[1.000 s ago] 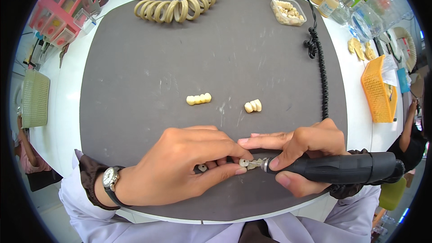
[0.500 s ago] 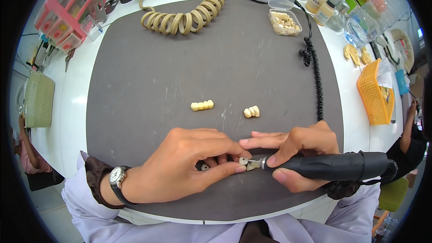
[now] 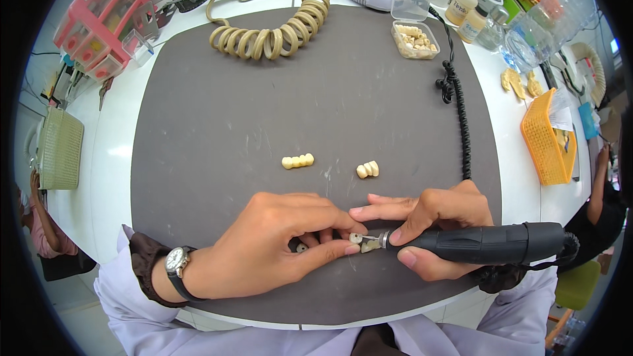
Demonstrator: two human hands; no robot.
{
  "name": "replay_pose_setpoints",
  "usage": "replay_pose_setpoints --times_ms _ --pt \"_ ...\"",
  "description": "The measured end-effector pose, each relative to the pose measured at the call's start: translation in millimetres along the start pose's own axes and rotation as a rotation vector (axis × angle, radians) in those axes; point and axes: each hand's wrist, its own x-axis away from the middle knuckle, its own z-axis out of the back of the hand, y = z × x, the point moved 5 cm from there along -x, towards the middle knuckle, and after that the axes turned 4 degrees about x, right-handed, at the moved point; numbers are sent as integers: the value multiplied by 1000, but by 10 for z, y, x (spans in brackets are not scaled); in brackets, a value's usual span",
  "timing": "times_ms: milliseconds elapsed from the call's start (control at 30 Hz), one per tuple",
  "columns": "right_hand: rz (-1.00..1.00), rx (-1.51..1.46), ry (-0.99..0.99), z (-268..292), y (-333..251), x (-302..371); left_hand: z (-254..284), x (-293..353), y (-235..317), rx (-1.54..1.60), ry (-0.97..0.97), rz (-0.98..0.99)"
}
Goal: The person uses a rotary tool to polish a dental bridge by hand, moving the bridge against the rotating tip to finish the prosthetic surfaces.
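Tooth-shaped piece (image 3: 356, 238), pale and tiny, at the near side of the grey mat (image 3: 231, 105), pinched between the thumb and forefinger of the left hand (image 3: 277, 237), whose other fingers curl underneath. A round white bit (image 3: 301, 248) with a dark dot peeps out below that palm. The right hand (image 3: 445, 211) is closed around a black handpiece (image 3: 488, 244), gripping it close to the metal nose, with another finger stretched left toward the opposite fingertips; I can't tell from here whether they touch. The slim metal tip (image 3: 370, 237) points left at the piece, though contact is too small to make out. A yellowish bit (image 3: 369, 246) sits just beside it; whether the two are joined I couldn't say.

I'd judge the piece very light, hard and stiff, smooth enough to skid under a spinning tip, and liable to chip along thin edges. Best to hold it by its left end, across the broadest sides, with fingertip pads kept back from the tip. Farther off lie a row of joined crowns (image 3: 298, 161) and, to its right, a shorter set (image 3: 368, 169).
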Motion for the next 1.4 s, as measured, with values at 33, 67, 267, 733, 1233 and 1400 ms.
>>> replay_pose_setpoints --times_ms 33,67,267,733,1233,1400 --pt "7 4 3 8 -12 -9 2 -1 1 2 -3 6" --pt "4 2 7 1 1 6 -5 1 -5 -4 -1 -3" --pt "-3 8 -6 3 2 0 -4 -5 -5 -19 3 -20" --pt "-42 0 -26 3 7 10 -9 0 -24 -14 11 -37" --pt "-34 -7 -38 8 10 29 4 -4 -24 -12 0 -7" --pt "-43 -7 -42 5 14 35 -10 6 -30 -20 -3 -21"
